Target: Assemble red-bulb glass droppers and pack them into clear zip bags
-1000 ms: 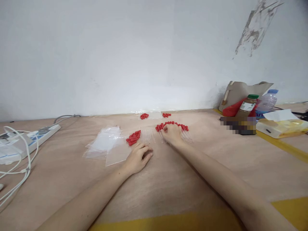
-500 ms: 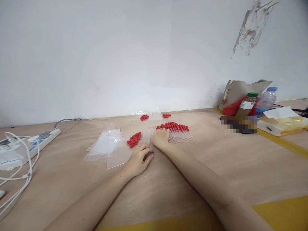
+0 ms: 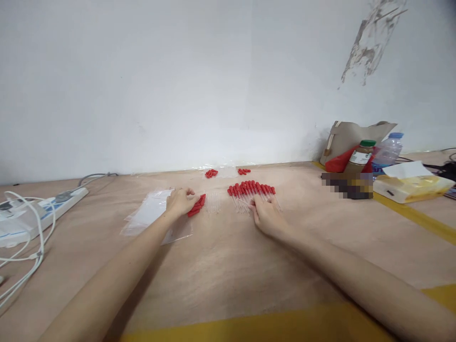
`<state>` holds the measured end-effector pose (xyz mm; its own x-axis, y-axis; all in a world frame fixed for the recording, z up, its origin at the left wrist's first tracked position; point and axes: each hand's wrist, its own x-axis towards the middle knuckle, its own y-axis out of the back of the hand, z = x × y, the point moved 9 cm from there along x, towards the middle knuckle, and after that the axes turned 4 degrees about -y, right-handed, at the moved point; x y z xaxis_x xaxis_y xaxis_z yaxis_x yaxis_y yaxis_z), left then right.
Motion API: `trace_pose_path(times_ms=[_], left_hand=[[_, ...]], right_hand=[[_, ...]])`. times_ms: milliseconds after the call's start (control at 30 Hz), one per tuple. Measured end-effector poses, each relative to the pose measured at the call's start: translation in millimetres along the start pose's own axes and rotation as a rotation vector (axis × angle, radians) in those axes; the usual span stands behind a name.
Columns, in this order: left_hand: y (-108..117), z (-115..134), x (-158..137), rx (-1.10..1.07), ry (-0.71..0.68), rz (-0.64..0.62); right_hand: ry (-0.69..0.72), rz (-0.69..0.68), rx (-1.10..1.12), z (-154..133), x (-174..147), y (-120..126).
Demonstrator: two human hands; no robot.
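My left hand [image 3: 181,202] is at a small pile of red rubber bulbs [image 3: 196,207], thumb and forefinger pinched at its upper left edge. My right hand [image 3: 267,214] has its fingertips closed on a thin clear dropper tube [image 3: 243,202] that points out to the left. Just beyond it lies a row of droppers [image 3: 252,186], red bulbs facing the wall and clear tubes facing me; the hand covers part of them. Between the hands, several bare clear tubes [image 3: 213,203] lie side by side. Clear plastic bags [image 3: 146,213] are stacked beside and under my left hand.
By the wall are two small groups of red bulbs [image 3: 211,174] on clear plastic [image 3: 227,172]. On the left lie a power strip [image 3: 71,204] and white cables [image 3: 42,237]. A bag [image 3: 351,137], a green-capped bottle [image 3: 359,156] and a tissue pack [image 3: 413,183] stand right.
My left hand has moved left and forward onto the red bulb pile. My right hand has shifted right, away from the bare tubes, and a tube now shows in its fingers.
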<state>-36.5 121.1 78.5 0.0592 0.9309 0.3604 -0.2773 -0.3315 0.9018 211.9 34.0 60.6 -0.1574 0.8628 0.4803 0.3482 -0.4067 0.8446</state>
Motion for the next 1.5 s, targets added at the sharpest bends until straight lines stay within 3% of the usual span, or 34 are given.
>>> trace_pose_path(times_ms=[167, 333, 400, 467, 533, 600, 733, 900, 1100, 1300, 1500], left_hand=[[-13.4, -3.9, 14.5, 0.017, 0.031, -0.036], [4.6, 9.8, 0.3, 0.022, 0.001, 0.074], [10.4, 25.7, -16.9, -0.014, -0.082, 0.117], [11.2, 54.5, -41.5, -0.145, -0.296, 0.129], [5.3, 79.0, -68.5, -0.248, -0.454, 0.078], [-5.5, 93.8, -89.0, -0.299, -0.508, -0.013], [-18.4, 106.9, -104.4, -0.368, -0.518, -0.086], [-30.4, 107.9, -97.3, -0.419, -0.473, -0.114], [-24.4, 106.9, -98.4, -0.519, -0.489, -0.047], [-30.8, 104.8, -100.6, -0.627, -0.444, -0.144], [-28.2, 104.9, -101.8, -0.670, -0.451, -0.136]], right_hand=[[0.076, 0.153, 0.091, 17.3, -18.6, -4.1], [0.128, 0.228, 0.109, 15.0, -20.8, -0.9], [0.119, 0.213, 0.127, 14.0, -20.2, 0.8], [0.107, 0.183, 0.144, 12.6, -19.9, 1.6], [0.109, 0.147, 0.161, 9.5, -20.3, 1.6], [0.120, 0.112, 0.174, 5.5, -21.2, 1.6], [0.161, 0.066, 0.194, -2.2, -23.8, 1.5], [0.248, 0.048, 0.235, -10.0, -27.0, 1.2], [0.271, 0.042, 0.296, -16.4, -29.2, 2.3], [0.219, 0.039, 0.341, -19.5, -30.1, 4.6], [0.269, 0.032, 0.336, -24.9, -31.9, 6.2]])
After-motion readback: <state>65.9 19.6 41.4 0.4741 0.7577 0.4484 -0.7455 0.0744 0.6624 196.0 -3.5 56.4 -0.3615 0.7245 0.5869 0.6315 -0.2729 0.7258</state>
